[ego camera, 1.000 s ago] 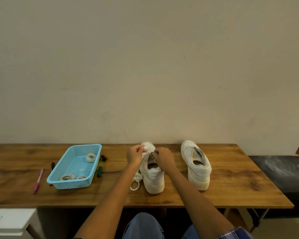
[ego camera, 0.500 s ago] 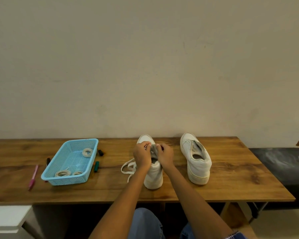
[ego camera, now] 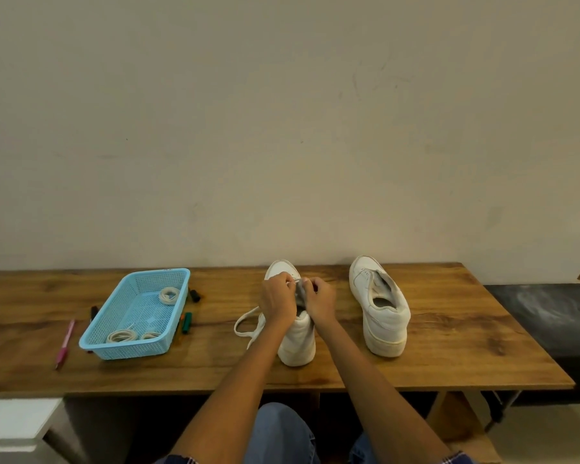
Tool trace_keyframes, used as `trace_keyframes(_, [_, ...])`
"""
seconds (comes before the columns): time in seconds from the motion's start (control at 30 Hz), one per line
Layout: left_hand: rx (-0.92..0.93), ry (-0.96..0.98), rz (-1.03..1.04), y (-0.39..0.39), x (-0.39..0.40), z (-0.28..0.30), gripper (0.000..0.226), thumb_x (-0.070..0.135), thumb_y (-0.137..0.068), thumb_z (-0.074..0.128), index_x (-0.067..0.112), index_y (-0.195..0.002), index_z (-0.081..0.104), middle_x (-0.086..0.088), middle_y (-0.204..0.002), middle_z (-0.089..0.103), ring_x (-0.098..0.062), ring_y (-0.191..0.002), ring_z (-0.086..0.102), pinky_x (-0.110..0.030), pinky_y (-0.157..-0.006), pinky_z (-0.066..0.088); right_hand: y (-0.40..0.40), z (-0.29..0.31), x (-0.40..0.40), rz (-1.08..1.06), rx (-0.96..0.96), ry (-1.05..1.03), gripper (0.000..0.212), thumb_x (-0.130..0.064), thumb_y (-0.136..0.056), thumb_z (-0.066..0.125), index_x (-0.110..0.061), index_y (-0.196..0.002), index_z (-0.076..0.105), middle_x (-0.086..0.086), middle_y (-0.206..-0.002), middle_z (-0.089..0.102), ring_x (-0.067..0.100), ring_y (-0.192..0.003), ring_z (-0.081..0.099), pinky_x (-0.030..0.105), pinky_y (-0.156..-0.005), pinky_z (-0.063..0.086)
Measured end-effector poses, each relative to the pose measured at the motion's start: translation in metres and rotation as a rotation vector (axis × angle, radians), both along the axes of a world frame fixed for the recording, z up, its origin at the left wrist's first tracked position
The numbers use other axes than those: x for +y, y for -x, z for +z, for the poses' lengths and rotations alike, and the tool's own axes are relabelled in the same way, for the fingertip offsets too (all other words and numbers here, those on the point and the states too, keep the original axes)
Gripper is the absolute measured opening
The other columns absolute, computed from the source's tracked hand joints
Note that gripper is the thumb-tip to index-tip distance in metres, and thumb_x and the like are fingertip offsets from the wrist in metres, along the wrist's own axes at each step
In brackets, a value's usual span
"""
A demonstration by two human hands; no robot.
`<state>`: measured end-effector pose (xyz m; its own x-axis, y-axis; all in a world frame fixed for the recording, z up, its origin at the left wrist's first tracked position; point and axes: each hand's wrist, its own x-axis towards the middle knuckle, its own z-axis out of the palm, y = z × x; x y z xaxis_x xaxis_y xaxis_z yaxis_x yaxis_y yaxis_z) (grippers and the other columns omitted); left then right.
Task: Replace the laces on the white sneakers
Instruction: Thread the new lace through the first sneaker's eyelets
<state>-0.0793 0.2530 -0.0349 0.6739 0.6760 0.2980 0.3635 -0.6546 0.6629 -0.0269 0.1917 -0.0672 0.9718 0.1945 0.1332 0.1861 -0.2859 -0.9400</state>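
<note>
Two white sneakers stand on the wooden table point(ego camera: 449, 356), heels toward me. Both my hands are over the left sneaker point(ego camera: 295, 339). My left hand point(ego camera: 277, 299) pinches the white lace at the eyelets, and its loose length point(ego camera: 248, 324) loops onto the table at the shoe's left. My right hand point(ego camera: 320, 301) grips the shoe's grey tongue and upper edge. The right sneaker point(ego camera: 380, 306) stands untouched, with no lace visible and its tongue open. A blue basket point(ego camera: 178, 283) at the left holds coiled white laces point(ego camera: 169, 294).
A pink pen point(ego camera: 64, 343) lies left of the basket. Dark and green markers point(ego camera: 186, 323) lie along the basket's right side, another dark one at its left. The wall runs right behind the table. A black surface point(ego camera: 549, 313) adjoins the table's right end.
My hands shifted slightly along the left sneaker's eyelets, and the loose lace went from a small bunch beside the heel to a wider loop at its left. The camera view tilted a little.
</note>
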Motion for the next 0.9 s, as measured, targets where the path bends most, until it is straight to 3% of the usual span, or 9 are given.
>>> trace_keyframes(0.13, [0.108,-0.132,0.045,0.001,-0.003,0.004,0.023,0.018,-0.097,0.047,0.013,-0.086,0.066,-0.004,-0.08,0.062,-0.014,-0.074,0.051,-0.025,-0.056,0.036,0.001,-0.001,0.0,-0.006,-0.005,-0.017,0.022,-0.018,-0.097,0.046,-0.009,-0.084,0.061,0.001,-0.077,0.058,0.013,-0.074,0.051,0.024,-0.065,0.039])
trace_keyframes(0.23, [0.165,-0.226,0.027,0.001,-0.004,0.007,0.021,0.015,-0.097,0.046,0.01,-0.089,0.065,-0.008,-0.085,0.063,-0.02,-0.085,0.058,-0.028,-0.06,0.042,0.002,0.0,0.001,-0.024,-0.003,-0.019,0.022,-0.018,-0.097,0.046,-0.008,-0.085,0.061,0.001,-0.078,0.058,0.012,-0.074,0.051,0.02,-0.061,0.037])
trace_keyframes(0.47, [0.203,-0.274,0.009,-0.001,-0.007,0.008,0.023,0.02,-0.099,0.043,0.011,-0.098,0.064,-0.007,-0.096,0.065,-0.019,-0.095,0.057,-0.027,-0.068,0.045,0.005,0.001,0.002,-0.039,0.003,-0.034,0.021,-0.019,-0.097,0.046,-0.011,-0.082,0.058,0.0,-0.077,0.058,0.013,-0.075,0.052,0.027,-0.068,0.042])
trace_keyframes(0.57, [0.182,-0.237,0.012,-0.001,-0.006,0.01,0.024,0.019,-0.098,0.043,0.011,-0.096,0.065,-0.007,-0.094,0.065,-0.02,-0.093,0.059,-0.027,-0.065,0.043,0.005,0.002,-0.001,-0.023,-0.002,-0.027,0.02,-0.019,-0.097,0.046,-0.011,-0.085,0.06,-0.002,-0.077,0.057,0.011,-0.075,0.052,0.024,-0.066,0.04])
trace_keyframes(0.7, [0.104,-0.096,-0.017,-0.005,-0.001,0.004,0.025,0.02,-0.096,0.047,0.009,-0.086,0.068,-0.008,-0.085,0.067,-0.017,-0.075,0.056,-0.022,-0.055,0.033,0.005,0.003,-0.004,0.0,-0.028,-0.009,0.022,-0.018,-0.097,0.047,-0.006,-0.087,0.062,-0.002,-0.077,0.057,0.009,-0.071,0.05,0.016,-0.059,0.037])
trace_keyframes(0.8, [0.039,-0.031,-0.021,-0.004,0.0,0.002,0.024,0.019,-0.095,0.051,0.011,-0.082,0.069,-0.003,-0.078,0.063,-0.011,-0.068,0.049,-0.014,-0.046,0.024,0.005,0.005,-0.004,0.013,-0.035,0.001,0.023,-0.021,-0.098,0.047,-0.006,-0.091,0.064,-0.003,-0.079,0.059,0.008,-0.072,0.052,0.02,-0.065,0.042])
trace_keyframes(0.9, [-0.009,-0.011,-0.022,-0.004,0.001,-0.004,0.021,0.019,-0.094,0.052,0.012,-0.084,0.069,-0.002,-0.078,0.064,-0.011,-0.069,0.052,-0.016,-0.054,0.031,0.003,0.005,-0.006,0.062,0.07,-0.062,0.032,-0.03,-0.098,0.046,-0.011,-0.08,0.063,-0.002,-0.071,0.059,0.01,-0.068,0.054,0.027,-0.066,0.044])
